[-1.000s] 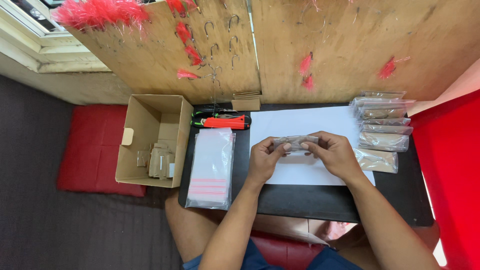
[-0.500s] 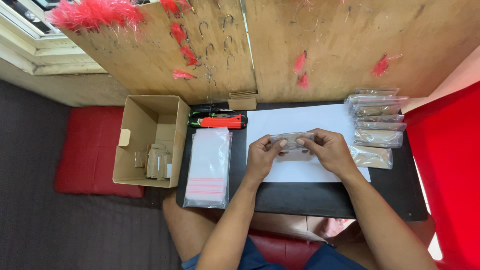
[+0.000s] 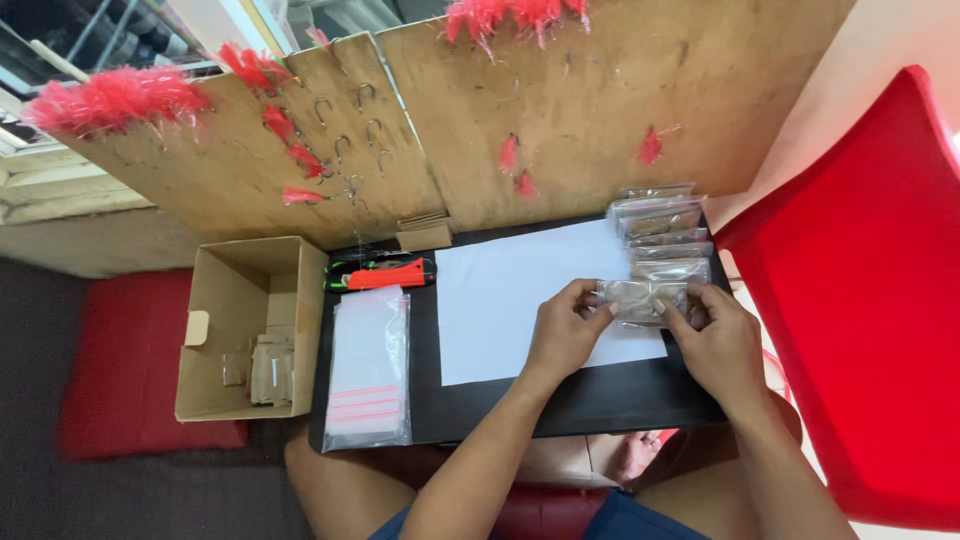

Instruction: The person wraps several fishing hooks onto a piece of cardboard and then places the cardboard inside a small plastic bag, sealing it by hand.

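Note:
Both hands grip one small clear plastic bag (image 3: 636,298) with brownish contents, held over the right edge of a white paper sheet (image 3: 520,300). My left hand (image 3: 565,330) pinches the bag's left end and my right hand (image 3: 712,335) holds its right end. Just beyond the bag lies a row of several similar filled clear bags (image 3: 662,225) running toward the wooden board. The paper rests on a black board (image 3: 560,400) across my lap.
A stack of empty clear zip bags with red stripes (image 3: 368,370) lies at the black board's left. A red-and-black tool (image 3: 382,273) lies behind it. An open cardboard box (image 3: 250,325) stands left. Wooden boards with hooks and red feathers (image 3: 330,140) stand behind. A red chair (image 3: 860,300) is right.
My hands have carried the small bag to the right, from the middle of the paper to its right edge beside the row of filled bags. The camera view has shifted too.

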